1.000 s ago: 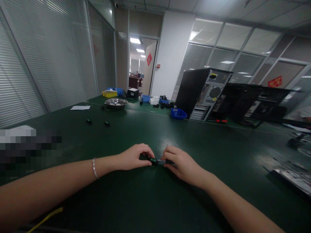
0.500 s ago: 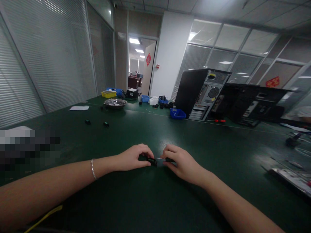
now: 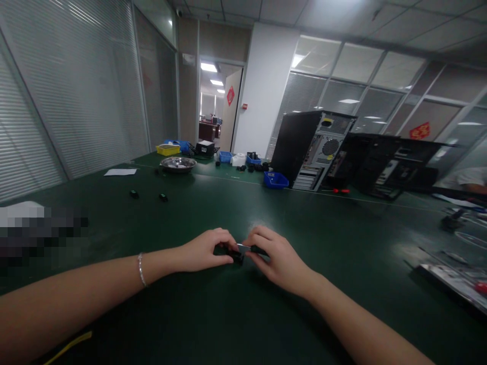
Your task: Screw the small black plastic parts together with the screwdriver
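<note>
My left hand (image 3: pixel 207 251) pinches a small black part (image 3: pixel 236 256) between thumb and fingers, low over the green table (image 3: pixel 213 314). My right hand (image 3: pixel 279 258) is closed around a slim dark-handled tool with a flat metal blade (image 3: pixel 243 248). The blade points left and meets the upper side of the black part; whether its tip is inside the part is too small to tell. Farther off to the left lie two small black pieces with greenish tops, a left one (image 3: pixel 134 193) and a right one (image 3: pixel 163 197).
A round metal dish (image 3: pixel 178 165), a white paper (image 3: pixel 120 172), a yellow tray (image 3: pixel 168 150) and a blue bin (image 3: pixel 276 180) stand farther back. Computer cases (image 3: pixel 300 147) occupy the back right. An open metal chassis (image 3: pixel 452 284) lies at right; part of another person shows beyond.
The blade has moved left against the black part, closing the small gap between my hands. The whole view has shifted slightly.
</note>
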`<state>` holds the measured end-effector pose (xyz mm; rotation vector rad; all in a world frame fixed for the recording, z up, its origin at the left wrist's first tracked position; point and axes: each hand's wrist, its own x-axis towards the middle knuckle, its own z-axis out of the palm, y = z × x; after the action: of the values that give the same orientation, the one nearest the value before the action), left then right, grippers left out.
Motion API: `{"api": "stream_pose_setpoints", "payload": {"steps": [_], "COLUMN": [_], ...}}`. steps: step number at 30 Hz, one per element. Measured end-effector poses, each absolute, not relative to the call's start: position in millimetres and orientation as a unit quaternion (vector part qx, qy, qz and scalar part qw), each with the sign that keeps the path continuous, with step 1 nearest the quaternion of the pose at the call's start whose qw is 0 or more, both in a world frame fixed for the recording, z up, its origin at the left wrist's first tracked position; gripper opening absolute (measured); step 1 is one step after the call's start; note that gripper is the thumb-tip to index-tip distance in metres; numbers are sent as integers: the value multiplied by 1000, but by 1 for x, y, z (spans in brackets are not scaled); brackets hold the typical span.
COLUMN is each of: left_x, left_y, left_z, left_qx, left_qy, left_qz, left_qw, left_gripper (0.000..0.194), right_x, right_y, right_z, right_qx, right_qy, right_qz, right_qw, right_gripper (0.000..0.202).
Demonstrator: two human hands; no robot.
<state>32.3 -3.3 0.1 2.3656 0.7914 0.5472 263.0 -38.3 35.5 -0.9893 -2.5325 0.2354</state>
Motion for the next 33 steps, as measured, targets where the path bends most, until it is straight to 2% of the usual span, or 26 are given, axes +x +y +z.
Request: {"api": "stream_pose_setpoints", "payload": {"steps": [3, 7, 8, 12, 14, 20, 26, 30, 33], "left_x": [30, 11, 4, -18, -19, -3, 0, 3, 9], "left_y": [-4, 3, 7, 22, 24, 11, 9, 10, 7], "left_z": [6, 22, 27, 37, 36, 29, 27, 23, 24], "left_qx": [878, 859, 854, 860, 872, 910, 918, 899, 847], "left_qy": [294, 292, 305, 331, 325, 296, 282, 310, 346], "left_qz": [195, 149, 138, 117, 109, 90, 95, 130, 183], "left_qw": [322, 393, 398, 371, 349, 274, 261, 281, 359], "left_gripper": [31, 65, 65, 35, 28, 23, 14, 17, 23], "right_x": [269, 283, 286, 294, 294, 289, 286, 285, 284], "right_y": [-33, -22, -19, -11, -10, -16, -21, -23, -25], "right_z": [32, 26, 25, 19, 18, 24, 27, 30, 31], "right_qx": [-375, -408, -413, -419, -419, -419, -397, -384, -378], "right_qy": [-905, -896, -895, -895, -896, -893, -899, -899, -893], "right_qz": [76, 56, 55, 62, 62, 48, 60, 68, 94], "right_qw": [187, 167, 162, 138, 132, 155, 174, 197, 224], "right_gripper": [15, 19, 19, 20, 22, 21, 19, 19, 18]}}
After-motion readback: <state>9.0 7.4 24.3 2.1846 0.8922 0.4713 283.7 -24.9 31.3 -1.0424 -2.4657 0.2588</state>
